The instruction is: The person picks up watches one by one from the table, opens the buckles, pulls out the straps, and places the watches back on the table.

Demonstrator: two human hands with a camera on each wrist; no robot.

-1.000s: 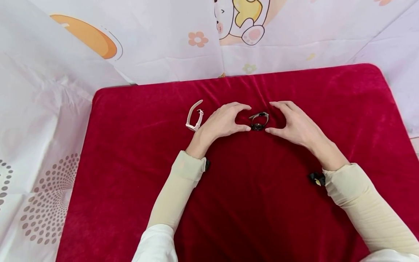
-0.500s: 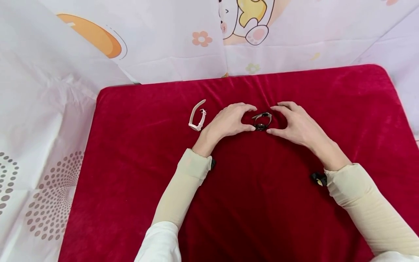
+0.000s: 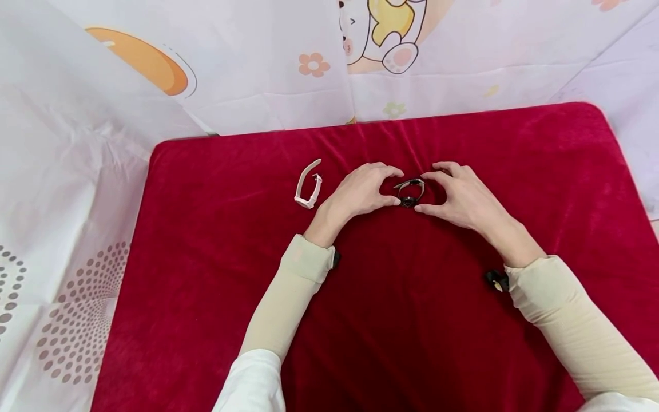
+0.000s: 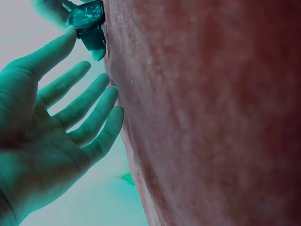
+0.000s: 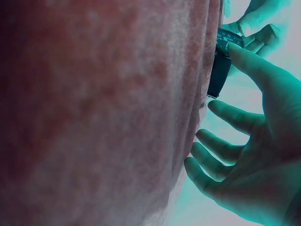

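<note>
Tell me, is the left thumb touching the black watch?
Touching. In the left wrist view the left hand has its thumb tip pressed against the case of the black watch, with no gap between them.

Left hand (image 3: 360, 191) and right hand (image 3: 460, 197) close together, palms facing each other, fingers loosely spread, thumbs and index fingers almost meeting, both forearms in beige sleeves angled inward.

The head view is bright, evenly lit and sharp, with only soft shadows under the hands (image 3: 412, 194). Both wrist views carry a strong teal-and-red colour cast; the near red cloth (image 4: 211, 117) is blurred and fills the frame.
</note>
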